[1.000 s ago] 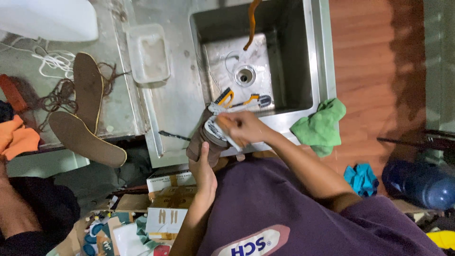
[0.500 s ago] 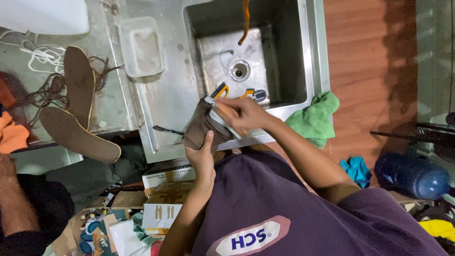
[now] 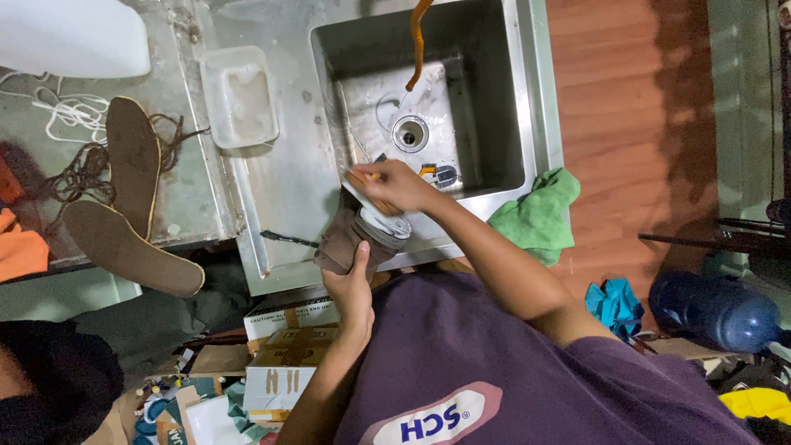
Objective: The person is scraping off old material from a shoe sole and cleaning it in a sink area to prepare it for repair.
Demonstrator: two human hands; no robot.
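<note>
My left hand (image 3: pixel 353 284) grips a brown shoe (image 3: pixel 346 235) with a pale sole at the front edge of a steel sink (image 3: pixel 535 124). My right hand (image 3: pixel 395 185) is closed on a scrubbing brush (image 3: pixel 369 194) with an orange handle, pressed against the shoe's sole. An orange hose (image 3: pixel 418 41) hangs over the sink basin above the drain (image 3: pixel 409 133). My purple shirt fills the lower part of the view.
Two brown insoles (image 3: pixel 132 206) and tangled laces (image 3: pixel 74 169) lie on the left counter. A white plastic tub (image 3: pixel 241 97) stands beside the sink. A green cloth (image 3: pixel 540 214) lies at the sink's right corner. Cardboard boxes (image 3: pixel 284 346) and a blue bottle (image 3: pixel 717 309) sit on the floor.
The brush hand has shifted a little along the shoe's sole; the view has drifted so the sink sits lower and further right. The left hand keeps its hold on the shoe.
</note>
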